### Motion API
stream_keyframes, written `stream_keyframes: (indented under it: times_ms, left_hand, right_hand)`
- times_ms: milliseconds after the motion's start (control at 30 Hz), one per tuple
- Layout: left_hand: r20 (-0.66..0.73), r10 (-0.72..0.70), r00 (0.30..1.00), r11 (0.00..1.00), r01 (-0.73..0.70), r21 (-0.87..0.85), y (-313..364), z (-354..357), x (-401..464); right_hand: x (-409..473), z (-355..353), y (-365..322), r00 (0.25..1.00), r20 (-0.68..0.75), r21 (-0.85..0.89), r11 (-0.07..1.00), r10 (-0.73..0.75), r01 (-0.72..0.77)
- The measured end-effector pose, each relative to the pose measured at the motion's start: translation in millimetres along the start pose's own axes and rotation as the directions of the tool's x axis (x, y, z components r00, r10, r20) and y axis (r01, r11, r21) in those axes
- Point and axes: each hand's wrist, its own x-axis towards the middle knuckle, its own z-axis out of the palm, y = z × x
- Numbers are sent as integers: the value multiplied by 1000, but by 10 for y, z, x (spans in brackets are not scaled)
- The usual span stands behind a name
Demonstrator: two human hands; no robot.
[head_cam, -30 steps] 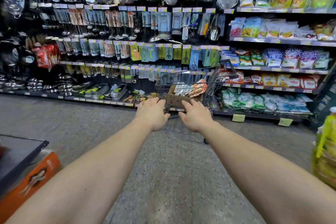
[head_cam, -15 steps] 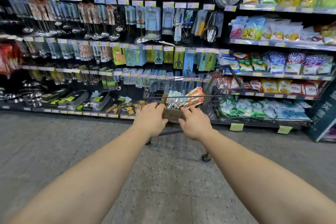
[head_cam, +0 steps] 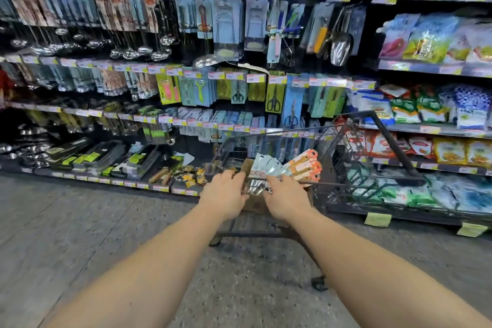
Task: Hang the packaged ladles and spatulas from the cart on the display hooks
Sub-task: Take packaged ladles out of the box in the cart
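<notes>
Several carded utensil packs [head_cam: 286, 166] in the cart [head_cam: 372, 157] look light, stiff and slick; left hand [head_cam: 226, 194] and right hand [head_cam: 286, 197] grip its handle; lift packs by card tops.

Both forearms and hands [head_cam: 286, 198] bare, sleeveless.

Dark wire cart [head_cam: 383, 141], pale-blue and orange packaged utensils [head_cam: 287, 165], speckled grey floor [head_cam: 66, 221]

Bagged snacks [head_cam: 428, 105] fill right shelves; scissors [head_cam: 272, 104] hang centre.
</notes>
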Motion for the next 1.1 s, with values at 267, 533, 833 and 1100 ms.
stream_keyframes:
  times_ms: [267, 533, 833, 1100]
  left_hand:
    - [49, 0, 999, 1000, 0, -5, -458, 234, 1632]
    - [138, 111, 984, 994, -112, 0, -992, 466, 3256]
    - [275, 204, 940, 978, -207, -20, -993, 864, 4454]
    - [389, 237, 890, 968, -249, -20, -800, 1444, 5405]
  right_hand:
    - [1680, 138, 76, 998, 50, -2, 1000, 27, -27]
    - [3198, 378, 164, 977, 108, 41, 981, 183, -188]
    - [4102, 635, 609, 925, 192, 52, 937, 329, -344]
    - [4846, 932, 1307, 884, 265, 83, 904, 386, -420]
